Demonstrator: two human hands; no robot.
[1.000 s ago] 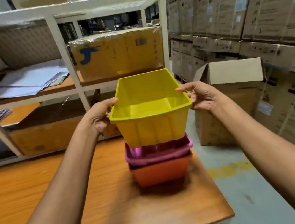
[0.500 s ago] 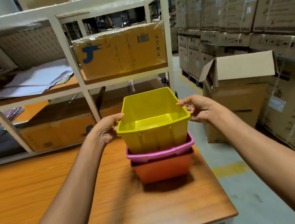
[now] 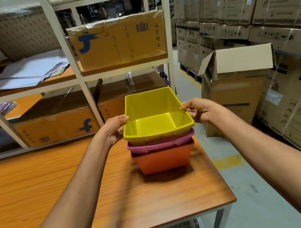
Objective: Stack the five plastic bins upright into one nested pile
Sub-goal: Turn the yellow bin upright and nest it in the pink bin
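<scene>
A yellow bin (image 3: 152, 104) sits upright, nested deep in a purple bin (image 3: 159, 145), which is nested in an orange bin (image 3: 164, 159). The pile stands near the right side of the wooden table (image 3: 40, 184). My left hand (image 3: 114, 128) grips the yellow bin's left rim, thumb on top. On the opposite rim my right hand (image 3: 199, 110) pinches the right edge. Only three bins are visible; any others are out of view or hidden inside the pile.
A white shelf rack (image 3: 66, 54) with cardboard boxes stands just behind the table. An open cardboard box (image 3: 236, 92) sits on the floor to the right, with tall stacks of wrapped cartons (image 3: 274, 4) beyond it. The table's right edge is close to the pile.
The yellow bin has come down from above the pile into the purple bin, both hands still on its rims. The view has tilted slightly.
</scene>
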